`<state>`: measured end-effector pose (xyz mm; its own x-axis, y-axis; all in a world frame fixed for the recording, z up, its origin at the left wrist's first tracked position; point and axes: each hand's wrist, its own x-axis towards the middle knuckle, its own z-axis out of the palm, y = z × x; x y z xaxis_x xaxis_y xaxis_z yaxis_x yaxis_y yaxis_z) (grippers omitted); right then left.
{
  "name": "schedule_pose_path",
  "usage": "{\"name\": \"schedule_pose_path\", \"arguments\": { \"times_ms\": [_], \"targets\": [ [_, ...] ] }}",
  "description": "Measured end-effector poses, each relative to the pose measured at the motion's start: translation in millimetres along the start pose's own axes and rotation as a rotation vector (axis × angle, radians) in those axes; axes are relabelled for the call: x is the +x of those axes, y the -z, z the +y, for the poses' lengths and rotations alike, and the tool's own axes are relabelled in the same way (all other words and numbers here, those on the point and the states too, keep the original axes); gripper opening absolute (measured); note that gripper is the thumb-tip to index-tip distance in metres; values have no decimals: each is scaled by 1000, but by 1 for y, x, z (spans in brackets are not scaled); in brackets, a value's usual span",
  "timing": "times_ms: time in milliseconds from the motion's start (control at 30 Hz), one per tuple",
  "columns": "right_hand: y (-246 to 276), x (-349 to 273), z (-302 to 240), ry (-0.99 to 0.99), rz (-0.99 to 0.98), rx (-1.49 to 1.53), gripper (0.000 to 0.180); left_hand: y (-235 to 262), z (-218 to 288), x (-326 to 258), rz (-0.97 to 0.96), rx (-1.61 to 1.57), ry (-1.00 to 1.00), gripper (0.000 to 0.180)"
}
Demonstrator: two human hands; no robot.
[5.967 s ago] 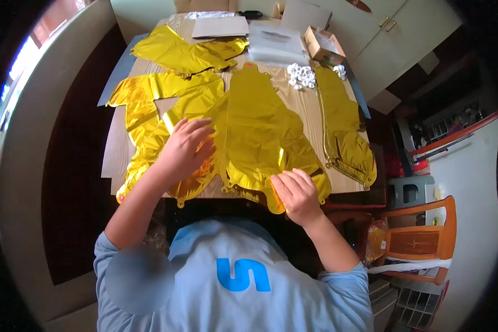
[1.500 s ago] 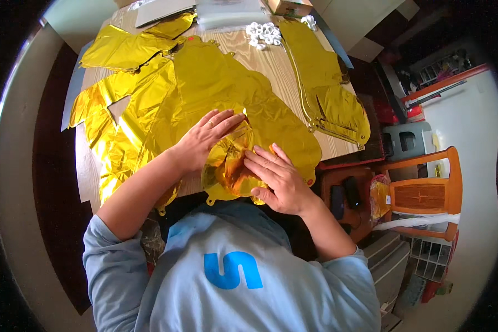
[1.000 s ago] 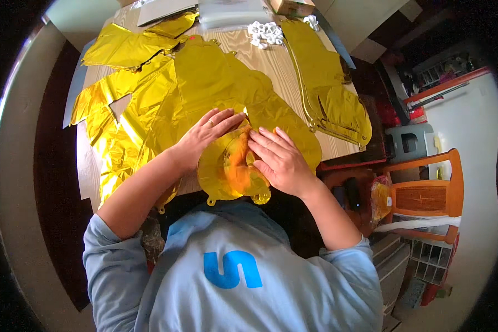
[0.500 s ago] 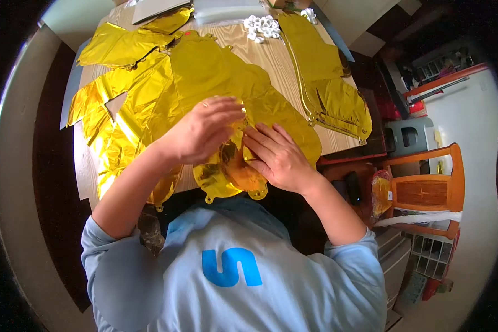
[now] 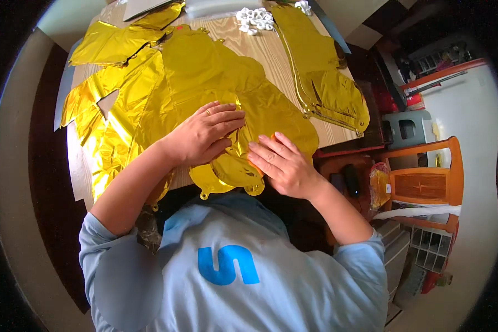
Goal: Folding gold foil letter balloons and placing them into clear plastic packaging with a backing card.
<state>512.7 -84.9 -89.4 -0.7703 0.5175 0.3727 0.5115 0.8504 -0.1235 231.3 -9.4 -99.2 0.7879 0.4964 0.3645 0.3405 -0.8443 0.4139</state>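
Head view shows both hands pressed flat, fingers spread, on the gold foil balloon (image 5: 227,105) at the tabletop's (image 5: 271,52) near edge. Left hand (image 5: 202,133) lies farther up it, right hand (image 5: 279,163) nearer; its long axis runs far-left to near-right.

Bright daylight, glare on gold foil (image 5: 205,72); heavy fisheye bending, black vignette corners.

A flat gold foil balloon (image 5: 227,110) is pressed onto the wooden table (image 5: 271,55) by the left hand (image 5: 205,133) and right hand (image 5: 282,163). Small white pieces (image 5: 254,17) lie well beyond both hands.
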Motion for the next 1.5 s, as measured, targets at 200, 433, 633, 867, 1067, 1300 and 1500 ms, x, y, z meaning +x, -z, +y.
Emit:
{"name": "schedule_pose_path", "arguments": {
  "times_ms": [200, 433, 633, 867, 1067, 1300, 1500],
  "targets": [
    [-10, -2, -6, 43, 142, 33, 28, 3, 1, 1, -28, -31, 0, 52],
    [-3, -14, -18, 136, 192, 19, 27, 2, 1, 0, -32, -43, 7, 52],
    [-6, 6, -3, 30, 146, -86, 29, 1, 0, 0, -17, -30, -11, 50],
    [-6, 3, -12, 153, 216, -24, 23, 1, 0, 1, -19, -51, -3, 49],
    [-7, -5, -20, 218, 203, -44, 20, 0, -1, 1, -34, -40, 1, 53],
    [-3, -25, -28, -33, 230, 255, 26, 0, -1, -1, -10, -60, 3, 54],
    [-26, -28, -50, -1202, 238, 1426, 33, -2, -2, -2, -5, -41, -6, 53]
  ]
}}
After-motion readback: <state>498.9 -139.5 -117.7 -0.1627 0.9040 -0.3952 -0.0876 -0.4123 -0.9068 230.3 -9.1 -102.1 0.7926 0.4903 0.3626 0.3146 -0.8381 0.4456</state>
